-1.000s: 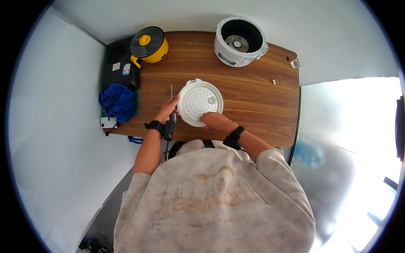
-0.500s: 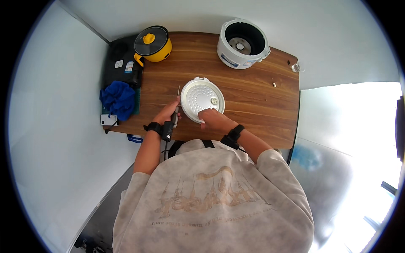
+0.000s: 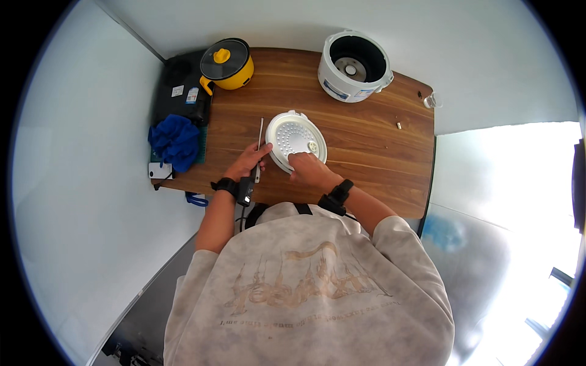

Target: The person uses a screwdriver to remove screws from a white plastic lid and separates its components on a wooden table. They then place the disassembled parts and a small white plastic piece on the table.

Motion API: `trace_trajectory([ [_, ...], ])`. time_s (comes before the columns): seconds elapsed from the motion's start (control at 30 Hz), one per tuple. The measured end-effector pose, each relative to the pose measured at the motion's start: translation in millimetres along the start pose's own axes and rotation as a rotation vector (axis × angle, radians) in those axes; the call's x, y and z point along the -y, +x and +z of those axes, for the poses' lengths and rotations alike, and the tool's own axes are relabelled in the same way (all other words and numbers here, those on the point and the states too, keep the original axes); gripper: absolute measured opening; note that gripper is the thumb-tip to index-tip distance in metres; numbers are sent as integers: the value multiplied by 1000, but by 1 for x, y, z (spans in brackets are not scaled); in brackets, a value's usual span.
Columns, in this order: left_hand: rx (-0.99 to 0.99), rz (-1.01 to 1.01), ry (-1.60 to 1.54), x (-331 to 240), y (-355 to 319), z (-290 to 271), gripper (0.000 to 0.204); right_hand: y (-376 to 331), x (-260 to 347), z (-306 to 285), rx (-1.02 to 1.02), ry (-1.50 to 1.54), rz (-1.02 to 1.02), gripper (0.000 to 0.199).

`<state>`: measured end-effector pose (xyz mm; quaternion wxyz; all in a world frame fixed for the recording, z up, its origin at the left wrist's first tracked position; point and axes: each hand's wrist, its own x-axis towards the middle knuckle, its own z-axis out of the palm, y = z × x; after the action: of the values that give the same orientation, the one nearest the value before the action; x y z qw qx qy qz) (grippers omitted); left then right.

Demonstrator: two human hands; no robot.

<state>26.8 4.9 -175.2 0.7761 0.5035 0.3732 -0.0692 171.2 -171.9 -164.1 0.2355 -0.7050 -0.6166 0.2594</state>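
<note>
A round white rice cooker lid (image 3: pixel 293 135) is in front of me, its dimpled inner side up and slightly tilted. A small round valve (image 3: pixel 313 147) sits near its right edge. My left hand (image 3: pixel 248 160) is closed around a slim screwdriver (image 3: pixel 261 133), whose thin shaft points away from me beside the lid. The left thumb touches the lid's left rim. My right hand (image 3: pixel 310 169) grips the lid's near edge with curled fingers; the fingertips are partly hidden.
A white rice cooker body (image 3: pixel 343 91) stands open at the back right. A yellow pot (image 3: pixel 235 79) with a dark lid is at back left, by a black case (image 3: pixel 174 105) and blue cloth (image 3: pixel 174 143). At the right are a small pale piece (image 3: pixel 399 125) and a clear glass (image 3: pixel 432 100).
The lid has tilted, and its near side appears raised. My left thumb has come onto the lid's left rim. The view has shifted slightly.
</note>
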Motion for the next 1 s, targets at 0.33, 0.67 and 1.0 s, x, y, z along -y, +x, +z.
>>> trace_trajectory([
  [0.33,-8,27,-66,6,0,1,44,4,2,-19,69,53,54,22],
  [0.67,-164,39,191,-29,-26,17,50,7,-7,-14,-25,131,50,21],
  [1.0,28,25,704,-57,-84,-8,32,21,-5,-14,-31,137,82,18],
])
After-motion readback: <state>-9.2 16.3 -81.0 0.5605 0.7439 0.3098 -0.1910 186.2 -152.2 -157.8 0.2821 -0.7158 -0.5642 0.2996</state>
